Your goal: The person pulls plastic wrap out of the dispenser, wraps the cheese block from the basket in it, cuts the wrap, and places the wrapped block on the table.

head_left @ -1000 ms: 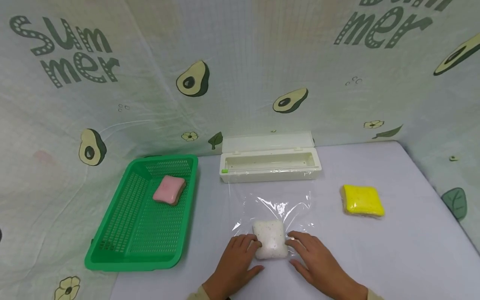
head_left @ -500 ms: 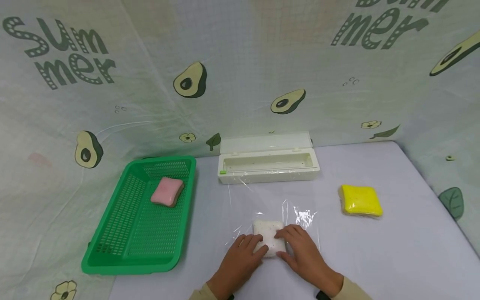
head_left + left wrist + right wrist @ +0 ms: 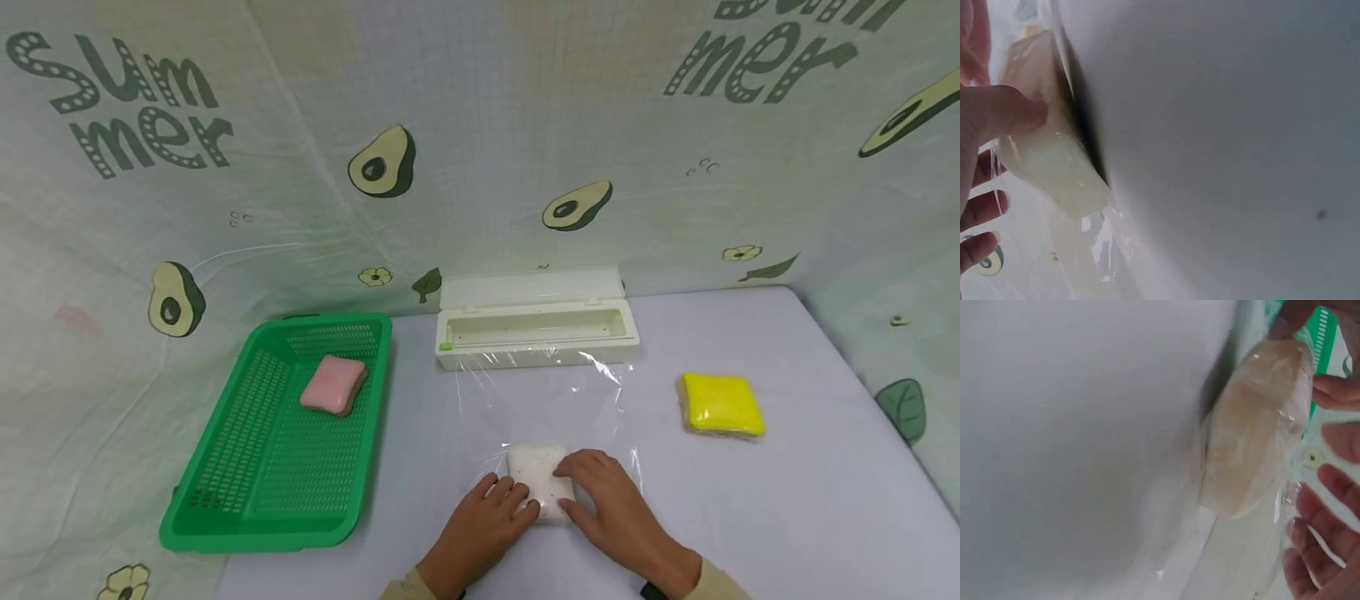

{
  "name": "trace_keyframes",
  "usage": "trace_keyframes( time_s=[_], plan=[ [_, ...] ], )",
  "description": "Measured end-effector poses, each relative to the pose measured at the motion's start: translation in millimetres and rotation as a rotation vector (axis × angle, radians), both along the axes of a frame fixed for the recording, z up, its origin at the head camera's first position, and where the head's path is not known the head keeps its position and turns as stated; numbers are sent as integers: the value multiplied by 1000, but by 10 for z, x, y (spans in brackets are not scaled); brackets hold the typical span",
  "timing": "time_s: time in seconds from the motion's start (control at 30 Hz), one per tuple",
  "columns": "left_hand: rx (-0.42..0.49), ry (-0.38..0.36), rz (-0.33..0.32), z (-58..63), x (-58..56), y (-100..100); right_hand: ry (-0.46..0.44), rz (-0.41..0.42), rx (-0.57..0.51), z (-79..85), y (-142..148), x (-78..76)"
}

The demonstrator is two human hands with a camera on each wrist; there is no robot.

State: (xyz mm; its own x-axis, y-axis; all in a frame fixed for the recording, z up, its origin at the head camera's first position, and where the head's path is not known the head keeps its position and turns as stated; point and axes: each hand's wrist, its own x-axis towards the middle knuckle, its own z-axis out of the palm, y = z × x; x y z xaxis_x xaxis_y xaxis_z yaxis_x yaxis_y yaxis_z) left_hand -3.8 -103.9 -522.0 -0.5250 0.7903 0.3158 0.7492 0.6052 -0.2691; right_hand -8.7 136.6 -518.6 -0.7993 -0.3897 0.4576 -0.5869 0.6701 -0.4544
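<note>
The left hand (image 3: 480, 533), fingers spread, touches a speckled white square block (image 3: 536, 479) at its two o'clock. The right hand (image 3: 618, 521), relaxed, is at the block's four, contact unclear; at nine, a rectangular green plastic basket (image 3: 258, 542) holds a pink square block (image 3: 333, 384).

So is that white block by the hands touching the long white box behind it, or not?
Apart. In the head view, a plain gap of table, overlaid by clear film, separates the white block from the white box.
</note>
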Motion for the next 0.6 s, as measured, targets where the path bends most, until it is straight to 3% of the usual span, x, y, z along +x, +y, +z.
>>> trace_keyframes(
  time_s=[0.13, 0.27, 0.43, 0.6],
  plan=[
    [71, 20, 13, -4, -38, -21, 136, 56, 148, -33, -27, 31],
    [130, 29, 40, 10, -106, -8, 239, 22, 270, -92, -104, 15],
    [137, 12, 61, 59, -138, 12, 282, -9, 259, -86, -149, -49],
    [102, 47, 93, 113, -163, 38, 289, 2, 227, 41, -113, -105]
  ],
)
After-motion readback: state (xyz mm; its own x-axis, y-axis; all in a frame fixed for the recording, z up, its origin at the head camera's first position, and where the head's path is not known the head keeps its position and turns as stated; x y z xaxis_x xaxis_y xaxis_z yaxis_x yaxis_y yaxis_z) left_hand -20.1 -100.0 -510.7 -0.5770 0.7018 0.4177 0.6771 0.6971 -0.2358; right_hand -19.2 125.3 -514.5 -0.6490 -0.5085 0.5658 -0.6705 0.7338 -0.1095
